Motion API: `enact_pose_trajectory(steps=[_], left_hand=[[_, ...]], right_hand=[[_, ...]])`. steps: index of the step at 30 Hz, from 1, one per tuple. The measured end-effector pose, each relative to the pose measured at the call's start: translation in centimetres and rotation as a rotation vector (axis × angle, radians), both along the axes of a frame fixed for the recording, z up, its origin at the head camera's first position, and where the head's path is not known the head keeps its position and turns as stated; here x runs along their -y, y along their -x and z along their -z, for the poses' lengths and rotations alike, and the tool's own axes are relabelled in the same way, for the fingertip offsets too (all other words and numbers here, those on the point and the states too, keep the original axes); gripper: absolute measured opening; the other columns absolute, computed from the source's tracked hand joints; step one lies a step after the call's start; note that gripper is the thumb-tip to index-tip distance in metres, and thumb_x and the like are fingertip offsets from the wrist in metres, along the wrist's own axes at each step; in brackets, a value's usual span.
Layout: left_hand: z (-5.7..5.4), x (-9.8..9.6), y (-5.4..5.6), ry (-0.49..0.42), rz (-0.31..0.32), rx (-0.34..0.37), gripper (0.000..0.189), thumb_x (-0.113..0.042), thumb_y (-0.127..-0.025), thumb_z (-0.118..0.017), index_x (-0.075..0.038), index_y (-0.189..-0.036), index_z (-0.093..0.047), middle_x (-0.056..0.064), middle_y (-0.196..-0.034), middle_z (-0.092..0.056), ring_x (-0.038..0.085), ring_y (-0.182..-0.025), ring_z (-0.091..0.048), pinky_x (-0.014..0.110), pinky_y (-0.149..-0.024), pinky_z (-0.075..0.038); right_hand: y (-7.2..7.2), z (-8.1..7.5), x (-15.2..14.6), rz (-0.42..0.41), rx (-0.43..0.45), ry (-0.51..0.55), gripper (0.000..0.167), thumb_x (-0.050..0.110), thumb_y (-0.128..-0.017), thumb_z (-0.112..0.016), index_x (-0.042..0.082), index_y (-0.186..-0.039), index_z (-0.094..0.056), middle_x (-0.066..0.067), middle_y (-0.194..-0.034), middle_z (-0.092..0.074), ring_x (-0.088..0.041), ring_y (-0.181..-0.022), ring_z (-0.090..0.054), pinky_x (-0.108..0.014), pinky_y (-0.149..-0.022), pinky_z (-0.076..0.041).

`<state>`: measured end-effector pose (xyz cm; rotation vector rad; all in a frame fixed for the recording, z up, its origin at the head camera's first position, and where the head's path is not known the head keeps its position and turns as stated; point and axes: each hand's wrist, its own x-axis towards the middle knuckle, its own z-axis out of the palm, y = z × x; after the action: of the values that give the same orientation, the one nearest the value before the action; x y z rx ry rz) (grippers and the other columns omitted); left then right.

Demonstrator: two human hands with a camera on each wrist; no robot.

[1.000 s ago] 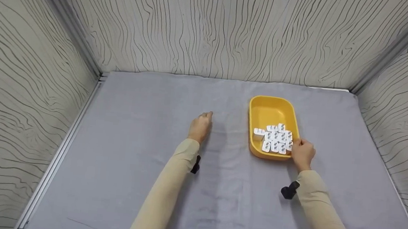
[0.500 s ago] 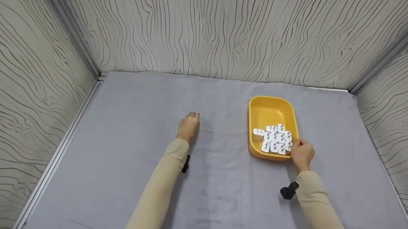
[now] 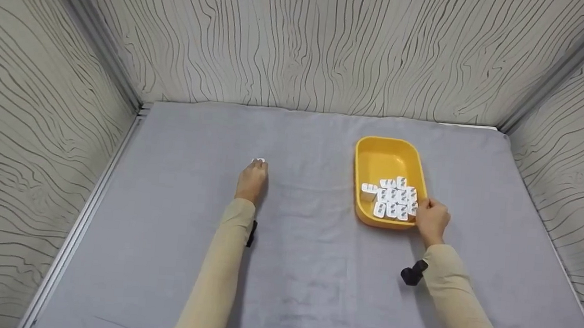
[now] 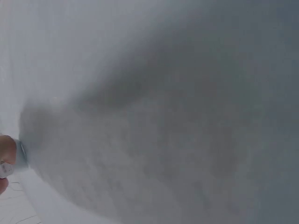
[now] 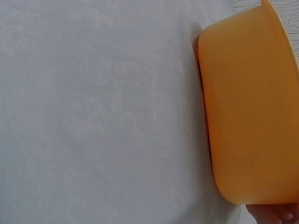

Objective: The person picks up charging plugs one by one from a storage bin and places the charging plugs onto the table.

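Note:
My left hand [image 3: 252,180] is over the cloth, left of the tray, and pinches a small white block [image 3: 258,160] that mostly hides behind the fingertips. In the left wrist view, part of that block [image 4: 21,156], pale blue-grey, shows at the fingers at the left edge. My right hand [image 3: 433,220] grips the near right rim of a yellow tray [image 3: 386,223]. Several white blocks [image 3: 392,195] with small printed marks stand together in the tray's near half. From the right wrist, the tray's outer wall [image 5: 252,112] is seen, with fingers at its lower end.
A grey cloth [image 3: 304,269] with slight creases covers the table. Wood-patterned panels [image 3: 301,45] enclose the back and both sides, with grey metal posts in the corners. A dark wrist camera [image 3: 412,272] is strapped below the right hand.
My left hand has moved left across the cloth, away from the tray, and the white block at its fingertips has come into sight. The right hand stays on the tray rim.

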<state>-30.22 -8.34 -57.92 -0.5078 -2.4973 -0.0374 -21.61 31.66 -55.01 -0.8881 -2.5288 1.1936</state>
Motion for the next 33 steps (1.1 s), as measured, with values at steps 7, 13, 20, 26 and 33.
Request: enact_pose_trajectory(steps=[7, 13, 20, 26, 33], left_hand=[[0.2, 0.9, 0.0, 0.021, -0.025, 0.037, 0.015, 0.014, -0.079, -0.061, 0.004, -0.090, -0.065, 0.016, -0.094, -0.071, 0.026, -0.087, -0.071, 0.030, -0.075, -0.060], [0.4, 1.3, 0.1, 0.025, -0.018, 0.028, 0.016, 0.013, -0.079, -0.062, 0.005, -0.092, -0.065, 0.017, -0.094, -0.071, 0.026, -0.087, -0.071, 0.029, -0.076, -0.060], [0.6, 1.6, 0.3, -0.003, -0.010, -0.040, 0.011, 0.012, -0.081, -0.058, 0.004, -0.086, -0.064, 0.018, -0.089, -0.071, 0.027, -0.084, -0.071, 0.031, -0.074, -0.060], [0.9, 1.5, 0.3, -0.013, -0.015, -0.031, 0.011, 0.013, -0.080, -0.061, 0.004, -0.085, -0.065, 0.019, -0.090, -0.072, 0.027, -0.082, -0.072, 0.031, -0.072, -0.060], [1.2, 1.4, 0.4, -0.028, -0.018, 0.006, 0.013, 0.013, -0.079, -0.061, 0.005, -0.088, -0.065, 0.020, -0.093, -0.072, 0.028, -0.085, -0.072, 0.031, -0.072, -0.060]], right_hand=[[0.0, 0.3, 0.1, 0.011, -0.070, -0.054, 0.033, 0.010, -0.093, -0.043, 0.004, -0.061, -0.049, -0.007, -0.064, -0.047, -0.023, -0.068, -0.043, -0.026, -0.056, -0.031], [0.0, 0.2, 0.3, 0.018, -0.088, -0.073, 0.032, 0.010, -0.092, -0.043, 0.001, -0.063, -0.052, -0.007, -0.063, -0.048, -0.024, -0.067, -0.043, -0.027, -0.056, -0.031], [-0.1, 0.1, 0.4, 0.015, -0.072, -0.060, 0.030, 0.011, -0.093, -0.042, -0.003, -0.072, -0.058, -0.016, -0.073, -0.055, -0.026, -0.073, -0.046, -0.026, -0.059, -0.033], [-0.1, 0.2, 0.4, 0.023, -0.072, -0.062, 0.030, 0.011, -0.092, -0.042, -0.003, -0.071, -0.058, -0.016, -0.074, -0.055, -0.026, -0.073, -0.045, -0.026, -0.059, -0.033], [-0.1, 0.0, 0.2, 0.010, -0.045, -0.037, 0.029, 0.012, -0.094, -0.042, -0.002, -0.072, -0.056, -0.014, -0.074, -0.053, -0.024, -0.073, -0.045, -0.026, -0.058, -0.033]])
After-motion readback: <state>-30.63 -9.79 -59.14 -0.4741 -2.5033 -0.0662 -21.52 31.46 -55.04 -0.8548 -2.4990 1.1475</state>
